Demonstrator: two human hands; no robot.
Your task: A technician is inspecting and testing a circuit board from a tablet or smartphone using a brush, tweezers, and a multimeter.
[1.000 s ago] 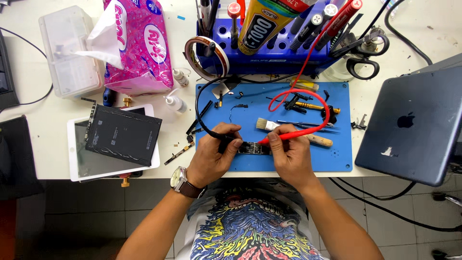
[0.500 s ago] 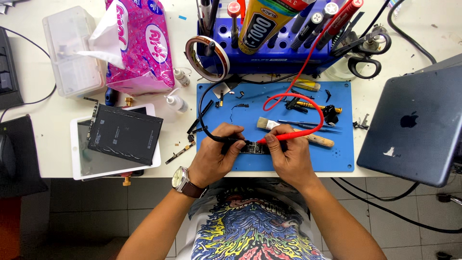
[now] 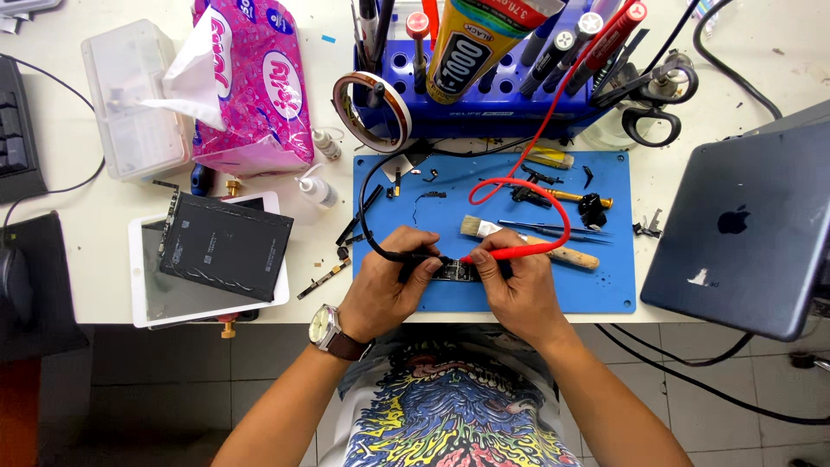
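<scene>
Head view shows us working at the near edge of a blue mat [image 3: 605, 294], which sits close to the front lip of the white table [image 3: 69, 259]. Open mat surface lies to the right of our hands and along the strip just in front of them; the far half is crowded.

Behind our hands a brush [image 3: 527, 242] lies across the mat, with tweezers [image 3: 553, 227] and a small black part [image 3: 592, 210] just beyond it. A blue tool rack [image 3: 519, 112] closes off the far edge, with scissors [image 3: 653, 104] beside it and a roll of tape [image 3: 373, 108] at its left end. On the right, a grey tablet [image 3: 743, 225] lies face down and overhangs the table's front edge. On the left, a white tablet [image 3: 156, 285] carries a black battery [image 3: 226, 246], behind it a pink tissue pack [image 3: 251, 86] and a clear plastic box [image 3: 130, 95].

Our left hand [image 3: 385, 294], watch on the wrist, is curled shut around a black probe [image 3: 406, 256] whose lead loops away over the mat. Our right hand [image 3: 514, 290] pinches a red probe [image 3: 510, 253], its red lead arcing up toward the rack. Both tips meet on a small circuit board [image 3: 454, 271], which lies on the mat between our fingertips.
</scene>
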